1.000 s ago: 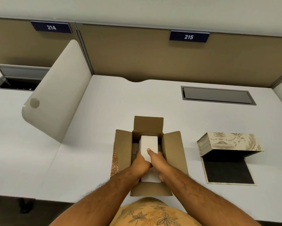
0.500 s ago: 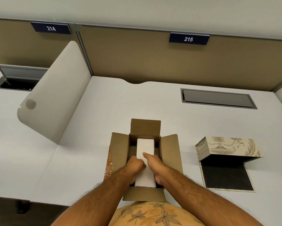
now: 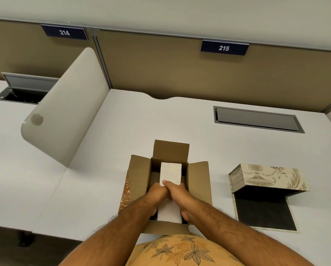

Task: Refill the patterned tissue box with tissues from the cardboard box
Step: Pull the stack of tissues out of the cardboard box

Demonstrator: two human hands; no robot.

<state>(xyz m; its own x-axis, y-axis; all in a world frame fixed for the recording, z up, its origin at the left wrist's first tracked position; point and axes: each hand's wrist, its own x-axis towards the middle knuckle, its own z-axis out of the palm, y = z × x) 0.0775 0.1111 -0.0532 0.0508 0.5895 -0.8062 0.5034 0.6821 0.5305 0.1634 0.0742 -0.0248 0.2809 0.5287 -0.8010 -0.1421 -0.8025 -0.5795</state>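
An open cardboard box [image 3: 198,181] stands at the near edge of the white desk, its flaps spread outward. A white stack of tissues [image 3: 170,172] lies lengthwise inside it. My left hand [image 3: 155,193] grips the stack's left side and my right hand [image 3: 177,194] grips its right side, thumbs meeting on top near the middle. The patterned tissue box [image 3: 266,177] lies to the right with its lid part tipped up and its dark-lined base [image 3: 264,210] lying flat and bare.
A curved white divider panel [image 3: 65,112] rises at the left. A closed grey cable hatch [image 3: 256,120] sits in the desk behind the patterned box. An open hatch [image 3: 24,89] lies on the neighbouring desk. Brown partition walls close the back.
The tissue stack has sunk lower in the cardboard box, and both hands have moved down with it. The view has tilted slightly.
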